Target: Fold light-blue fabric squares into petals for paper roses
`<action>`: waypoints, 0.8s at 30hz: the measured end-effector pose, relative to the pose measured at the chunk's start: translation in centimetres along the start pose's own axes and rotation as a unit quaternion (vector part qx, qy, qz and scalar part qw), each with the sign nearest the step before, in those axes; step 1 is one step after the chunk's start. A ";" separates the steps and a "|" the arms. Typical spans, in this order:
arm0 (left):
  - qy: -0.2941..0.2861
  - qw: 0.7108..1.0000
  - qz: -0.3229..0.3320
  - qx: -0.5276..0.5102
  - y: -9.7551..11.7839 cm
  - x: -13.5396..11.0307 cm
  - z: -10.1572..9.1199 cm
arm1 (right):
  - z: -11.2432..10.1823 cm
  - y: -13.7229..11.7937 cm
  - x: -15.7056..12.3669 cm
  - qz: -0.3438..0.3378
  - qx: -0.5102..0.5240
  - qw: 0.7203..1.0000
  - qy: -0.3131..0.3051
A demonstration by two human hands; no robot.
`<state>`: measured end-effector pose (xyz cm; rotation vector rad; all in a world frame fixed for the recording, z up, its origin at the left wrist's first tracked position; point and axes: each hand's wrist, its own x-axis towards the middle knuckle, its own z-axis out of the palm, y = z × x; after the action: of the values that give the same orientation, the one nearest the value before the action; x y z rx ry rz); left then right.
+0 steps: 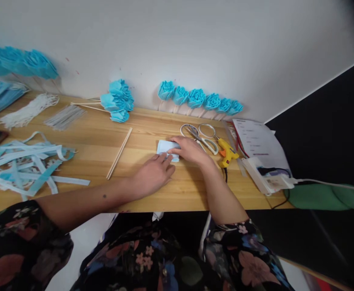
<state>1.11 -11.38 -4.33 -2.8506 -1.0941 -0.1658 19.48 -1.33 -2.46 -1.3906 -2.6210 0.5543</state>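
A small folded piece of light-blue face-mask fabric (164,146) lies flat on the wooden table in front of me. My left hand (152,174) comes from the lower left, its fingertips pressed on the fabric's near edge. From the right, my right hand (190,149) grips the right side of the same piece, with thumb and fingers closed over it. Both hands nearly meet at the fabric and hide part of it. Just behind my right hand are white-handled scissors (209,145), and a yellow glue gun (227,153) lies to their right.
Blue fabric flowers (196,98) on sticks lean along the wall; more flowers (118,101) lie on the table. Two wooden sticks (119,153) lie left of my hands. Cut strips (28,161), white ear loops (30,110), grey wires (64,117) and a power strip (264,178) are around.
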 end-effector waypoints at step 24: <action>0.204 0.795 -0.300 -0.486 -7.7 1.2 0.6 | 2.6 -1.9 1.4 0.004 0.424 0.899 0.108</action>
<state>-3.08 -4.81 -4.45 -2.6772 -2.2052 -1.7496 16.50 -1.89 -4.24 -1.0680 -1.8002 1.2544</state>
